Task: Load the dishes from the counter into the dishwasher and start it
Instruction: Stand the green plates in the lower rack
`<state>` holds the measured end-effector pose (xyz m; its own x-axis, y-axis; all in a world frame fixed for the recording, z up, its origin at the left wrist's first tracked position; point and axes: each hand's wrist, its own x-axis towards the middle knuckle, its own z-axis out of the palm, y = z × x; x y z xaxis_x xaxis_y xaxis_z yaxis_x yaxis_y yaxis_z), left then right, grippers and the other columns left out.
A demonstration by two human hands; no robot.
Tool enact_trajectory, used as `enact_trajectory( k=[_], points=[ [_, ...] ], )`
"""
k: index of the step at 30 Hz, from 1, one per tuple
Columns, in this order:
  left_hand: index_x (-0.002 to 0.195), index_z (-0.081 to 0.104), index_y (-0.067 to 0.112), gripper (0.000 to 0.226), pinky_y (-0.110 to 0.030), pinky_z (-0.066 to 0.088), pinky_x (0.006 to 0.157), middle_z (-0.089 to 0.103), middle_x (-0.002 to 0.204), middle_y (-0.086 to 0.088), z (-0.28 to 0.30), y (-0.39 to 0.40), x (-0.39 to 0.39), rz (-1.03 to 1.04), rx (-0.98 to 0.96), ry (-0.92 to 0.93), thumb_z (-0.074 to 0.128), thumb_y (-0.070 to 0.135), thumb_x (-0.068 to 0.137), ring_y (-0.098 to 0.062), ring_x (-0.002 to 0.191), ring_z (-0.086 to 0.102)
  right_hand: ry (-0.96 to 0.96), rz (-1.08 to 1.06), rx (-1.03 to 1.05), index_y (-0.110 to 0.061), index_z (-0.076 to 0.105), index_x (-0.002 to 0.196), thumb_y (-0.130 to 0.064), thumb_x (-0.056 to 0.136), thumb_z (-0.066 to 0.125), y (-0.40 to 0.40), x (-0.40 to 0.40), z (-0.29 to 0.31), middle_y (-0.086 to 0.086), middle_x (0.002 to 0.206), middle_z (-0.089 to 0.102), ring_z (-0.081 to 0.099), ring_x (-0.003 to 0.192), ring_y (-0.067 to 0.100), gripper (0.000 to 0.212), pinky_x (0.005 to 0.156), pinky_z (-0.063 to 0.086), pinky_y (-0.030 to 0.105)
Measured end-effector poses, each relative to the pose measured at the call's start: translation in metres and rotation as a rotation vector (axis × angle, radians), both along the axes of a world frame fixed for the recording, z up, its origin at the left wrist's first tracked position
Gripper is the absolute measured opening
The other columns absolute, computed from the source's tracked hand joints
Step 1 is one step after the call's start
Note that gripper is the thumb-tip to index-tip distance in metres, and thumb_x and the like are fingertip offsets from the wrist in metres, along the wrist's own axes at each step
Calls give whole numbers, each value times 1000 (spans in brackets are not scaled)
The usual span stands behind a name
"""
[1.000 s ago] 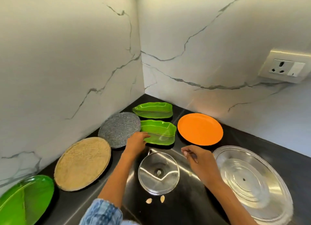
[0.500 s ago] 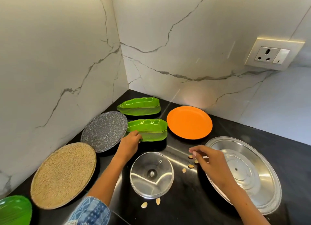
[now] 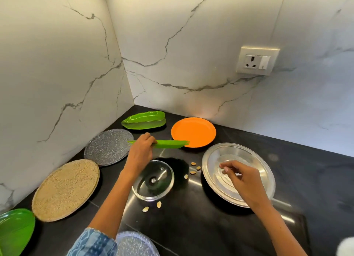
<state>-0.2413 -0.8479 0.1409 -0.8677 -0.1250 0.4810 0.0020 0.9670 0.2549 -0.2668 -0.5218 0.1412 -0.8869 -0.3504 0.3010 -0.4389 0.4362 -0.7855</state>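
Above the counter (image 3: 210,227) a green leaf dish (image 3: 168,144) is gripped at its left end by the left hand (image 3: 140,154) — long axis level, running rightward toward the orange plate (image 3: 193,132) — while the right hand (image 3: 243,181), loosely curled and empty, is held over the steel plate (image 3: 254,160).

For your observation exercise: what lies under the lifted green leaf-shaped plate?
Bare black counter under the green leaf-shaped plate; its far tip overlaps the orange plate.

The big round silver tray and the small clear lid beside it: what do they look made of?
The big round silver tray looks like polished steel: mirror-bright, with concentric rings catching the light. The small clear lid seems to be glass, since the dark counter shows through it, with a shiny metal rim; clear plastic cannot be ruled out.
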Motion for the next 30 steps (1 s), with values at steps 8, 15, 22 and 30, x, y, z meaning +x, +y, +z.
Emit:
enact_trajectory(
  k=[8,15,22,30],
  points=[
    [85,71,4,21,-27,44,58,57,80,-5,61,137,65,-288,-17,158,65,-12,73,-22,73,56,10,-162,-74,-26,67,95,-9,84,64,121,58,12,-17,90,68,65,85,-1,20,77,53,16],
    [87,72,10,20,-17,39,63,58,79,-2,67,317,131,-617,88,100,62,0,74,-12,74,53,-11,-457,-108,-26,67,85,-6,85,62,288,171,8,-17,84,69,65,78,2,21,68,50,15],
    [84,74,14,18,-5,35,67,57,78,6,58,509,212,-1050,130,-46,58,11,77,-2,71,51,-65,-820,-98,-20,70,90,-15,86,61,465,341,-20,-10,82,71,66,74,1,12,69,52,18],
    [87,70,25,20,-5,39,66,53,83,19,-9,702,273,-1500,171,-340,53,21,77,8,75,53,-212,-1263,-106,-26,70,91,-17,87,63,582,493,-74,-12,85,71,67,78,3,12,72,55,36]
  ],
)
